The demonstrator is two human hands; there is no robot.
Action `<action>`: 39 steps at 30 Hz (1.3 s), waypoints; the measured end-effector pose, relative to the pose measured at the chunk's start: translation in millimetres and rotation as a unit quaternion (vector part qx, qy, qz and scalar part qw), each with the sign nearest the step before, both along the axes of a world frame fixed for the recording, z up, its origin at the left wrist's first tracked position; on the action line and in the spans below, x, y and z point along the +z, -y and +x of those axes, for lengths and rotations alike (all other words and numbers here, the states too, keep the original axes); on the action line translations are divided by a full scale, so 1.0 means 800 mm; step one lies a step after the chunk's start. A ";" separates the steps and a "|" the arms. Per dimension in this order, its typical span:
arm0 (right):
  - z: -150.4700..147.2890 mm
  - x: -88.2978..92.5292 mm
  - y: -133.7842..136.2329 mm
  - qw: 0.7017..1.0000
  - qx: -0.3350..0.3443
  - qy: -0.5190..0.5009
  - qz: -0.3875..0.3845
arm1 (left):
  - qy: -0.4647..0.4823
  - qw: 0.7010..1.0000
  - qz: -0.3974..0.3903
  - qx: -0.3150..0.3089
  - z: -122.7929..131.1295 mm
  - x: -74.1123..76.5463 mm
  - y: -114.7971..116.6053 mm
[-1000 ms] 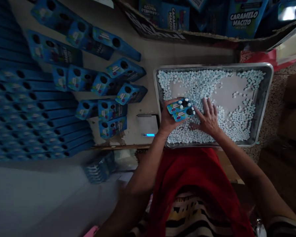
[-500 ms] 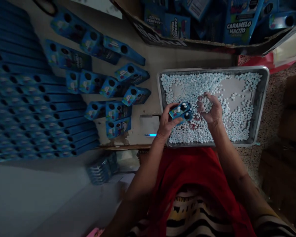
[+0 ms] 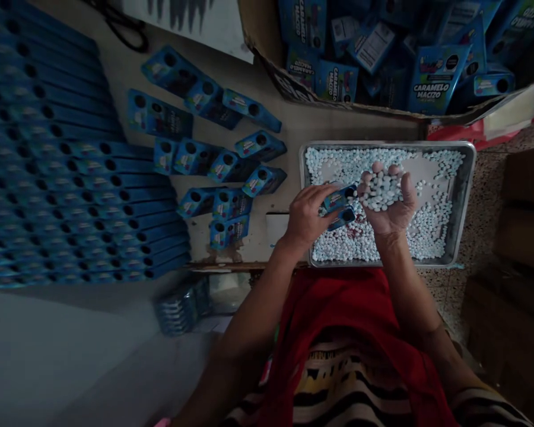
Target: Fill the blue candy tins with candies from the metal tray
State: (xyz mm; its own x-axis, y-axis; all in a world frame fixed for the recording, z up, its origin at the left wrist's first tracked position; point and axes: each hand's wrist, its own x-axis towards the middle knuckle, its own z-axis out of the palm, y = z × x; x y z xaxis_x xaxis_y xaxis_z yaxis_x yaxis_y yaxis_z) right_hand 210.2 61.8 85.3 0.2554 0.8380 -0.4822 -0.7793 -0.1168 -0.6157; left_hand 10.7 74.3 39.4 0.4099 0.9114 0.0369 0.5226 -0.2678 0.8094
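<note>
My left hand (image 3: 309, 216) is closed round a blue candy box (image 3: 336, 201) above the left part of a metal tray (image 3: 465, 201). The box shows two parts with dark openings; I cannot tell whether it is one box with a raised flap or two together. My right hand (image 3: 389, 207) is turned palm up, fingers curled, cupping a heap of small pale blue and white candies (image 3: 385, 191) just right of the box. Beneath both hands, many more loose candies (image 3: 338, 246) cover much of the tray, thinner at the upper right.
Several blue boxes (image 3: 231, 204) stand loosely grouped on the table left of the tray, beside a large stacked block of boxes (image 3: 84, 219). Behind the tray is a cardboard carton (image 3: 365, 110) full of blue boxes. A flat white device (image 3: 276, 228) lies near my left wrist.
My right hand has opened out palm up, showing its heap of candies. My left hand has turned the box toward the right hand, and the candies seen on its top no longer show.
</note>
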 end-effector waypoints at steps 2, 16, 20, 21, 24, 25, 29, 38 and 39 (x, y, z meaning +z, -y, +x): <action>-0.006 0.002 -0.004 0.999 -0.009 0.037 0.004 | -0.003 1.000 0.003 -0.007 0.004 0.000 -0.011; -0.013 -0.003 -0.014 0.982 -0.037 0.184 -0.019 | 0.001 0.999 -0.007 -0.038 0.027 -0.011 -0.029; 0.000 -0.022 -0.021 0.993 -0.079 0.075 -0.035 | -0.054 0.997 0.028 -0.051 0.019 -0.004 -0.029; 0.006 -0.029 -0.020 0.994 -0.091 0.023 -0.052 | -0.071 0.996 0.031 -0.043 0.016 -0.003 -0.030; 0.025 -0.047 -0.009 0.975 -0.126 -0.131 -0.129 | -0.107 0.994 0.022 -0.020 0.009 -0.006 -0.034; 0.031 -0.052 -0.002 0.965 -0.133 -0.165 -0.157 | -0.105 0.994 0.015 -0.016 0.008 -0.009 -0.035; 0.046 -0.054 0.026 0.955 -0.118 -0.191 -0.196 | -0.035 0.999 -0.020 0.002 0.009 -0.018 -0.035; 0.037 -0.012 -0.004 0.995 -0.074 -0.046 -0.046 | 0.050 0.996 -0.069 0.018 0.017 -0.028 -0.035; 0.033 -0.008 -0.010 0.996 -0.067 -0.033 -0.040 | 0.047 0.997 -0.056 0.017 0.017 -0.027 -0.034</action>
State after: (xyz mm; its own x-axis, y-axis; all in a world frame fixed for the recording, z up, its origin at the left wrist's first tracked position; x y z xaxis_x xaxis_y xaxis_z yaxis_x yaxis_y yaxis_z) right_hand 236.3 70.0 79.0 0.3283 0.7568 -0.5652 -0.8301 -0.0544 -0.5550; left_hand 24.5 101.4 17.6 0.3773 0.9256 -0.0290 0.4506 -0.1561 0.8790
